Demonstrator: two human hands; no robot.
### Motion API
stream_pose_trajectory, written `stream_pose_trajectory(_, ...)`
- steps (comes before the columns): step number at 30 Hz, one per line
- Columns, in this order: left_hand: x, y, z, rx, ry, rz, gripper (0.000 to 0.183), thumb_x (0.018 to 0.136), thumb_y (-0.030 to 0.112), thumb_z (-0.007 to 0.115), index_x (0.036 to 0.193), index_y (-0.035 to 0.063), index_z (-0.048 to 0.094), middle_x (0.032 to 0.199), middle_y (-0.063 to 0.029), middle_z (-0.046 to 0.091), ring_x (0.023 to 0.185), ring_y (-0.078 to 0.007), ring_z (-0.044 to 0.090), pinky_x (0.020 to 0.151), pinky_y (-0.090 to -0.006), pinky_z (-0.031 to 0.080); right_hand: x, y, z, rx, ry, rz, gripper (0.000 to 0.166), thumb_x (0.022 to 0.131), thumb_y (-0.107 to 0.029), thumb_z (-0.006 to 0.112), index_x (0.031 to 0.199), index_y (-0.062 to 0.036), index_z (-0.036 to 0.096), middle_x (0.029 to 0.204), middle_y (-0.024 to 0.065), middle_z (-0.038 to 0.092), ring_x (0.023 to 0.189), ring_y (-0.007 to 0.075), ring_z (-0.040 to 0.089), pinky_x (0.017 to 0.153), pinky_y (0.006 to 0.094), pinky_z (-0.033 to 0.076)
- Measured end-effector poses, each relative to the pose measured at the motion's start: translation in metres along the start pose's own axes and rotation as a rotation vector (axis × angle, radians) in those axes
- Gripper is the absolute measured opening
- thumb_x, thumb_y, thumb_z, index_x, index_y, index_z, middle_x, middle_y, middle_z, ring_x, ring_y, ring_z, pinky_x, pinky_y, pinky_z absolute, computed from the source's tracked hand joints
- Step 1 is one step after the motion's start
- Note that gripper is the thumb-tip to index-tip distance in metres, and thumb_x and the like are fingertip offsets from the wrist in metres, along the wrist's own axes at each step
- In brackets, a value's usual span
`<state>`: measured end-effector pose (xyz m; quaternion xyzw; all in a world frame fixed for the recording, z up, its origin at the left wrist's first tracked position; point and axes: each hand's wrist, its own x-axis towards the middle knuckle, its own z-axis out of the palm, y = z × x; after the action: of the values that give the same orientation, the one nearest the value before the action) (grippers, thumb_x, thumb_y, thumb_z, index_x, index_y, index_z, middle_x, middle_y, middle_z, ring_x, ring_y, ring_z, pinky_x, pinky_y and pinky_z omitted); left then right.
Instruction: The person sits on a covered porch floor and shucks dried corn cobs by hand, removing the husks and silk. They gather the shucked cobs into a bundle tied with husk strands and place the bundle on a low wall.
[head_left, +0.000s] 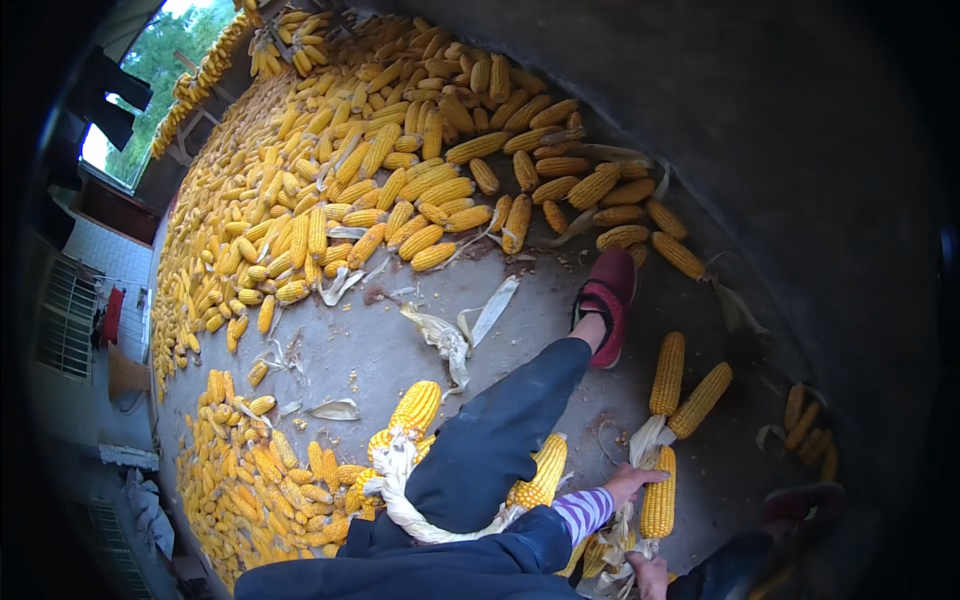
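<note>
My left hand (634, 484), in a purple-and-white striped cuff, is at the lower right, gripping pale corn husks (646, 441) beside a yellow ear of corn (658, 499). Two more ears (667, 375) (700, 400) fan out above it, joined to the husks. My right hand (649, 576) is just below, at the picture's bottom edge, its fingers on the husks of the same bunch; part of it is cut off. More ears lie partly hidden under my left forearm. A twisted husk rope (420, 525) curves over my lap, with ears (415, 409) (544, 472) at its ends.
A large heap of husked ears (300, 195) spreads over the concrete floor, with a smaller heap (255, 480) at lower left. Loose dry husks (450, 341) lie between them. My shoes (611, 307) (802, 504) rest on the floor. Several ears (806, 431) lie at far right.
</note>
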<state>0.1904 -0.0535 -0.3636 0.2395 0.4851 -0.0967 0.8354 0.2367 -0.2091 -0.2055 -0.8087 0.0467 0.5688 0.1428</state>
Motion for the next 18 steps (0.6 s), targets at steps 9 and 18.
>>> stream_pose_trajectory(9, -0.001, -0.001, 0.000, -0.114, 0.061, -0.027, 0.057, 0.067, 0.029, 0.083, 0.107, -0.0038, 0.059, 0.091, -0.0120, 0.067, 0.075, -0.0219, 0.066, 0.065, -0.0336, 0.048, -0.062, 0.043, 0.017, -0.296, 0.051, -0.199, 0.041, 0.082, -0.030, 0.065, 0.105, 0.0046, 0.064, 0.091, 0.0195, 0.068, 0.081, 0.0309, 0.065, 0.076, 0.0390, 0.049)
stream_pose_trajectory(18, 0.012, -0.013, -0.006, -0.155, 0.142, -0.006, 0.060, 0.067, 0.029, 0.083, 0.109, -0.0061, 0.058, 0.096, -0.0148, 0.065, 0.080, -0.0212, 0.063, 0.069, -0.0345, 0.049, -0.163, 0.017, -0.045, -0.542, 0.089, -0.322, 0.024, 0.087, -0.018, 0.060, 0.106, -0.0027, 0.063, 0.079, 0.0191, 0.064, 0.071, 0.0294, 0.062, 0.066, 0.0370, 0.048)
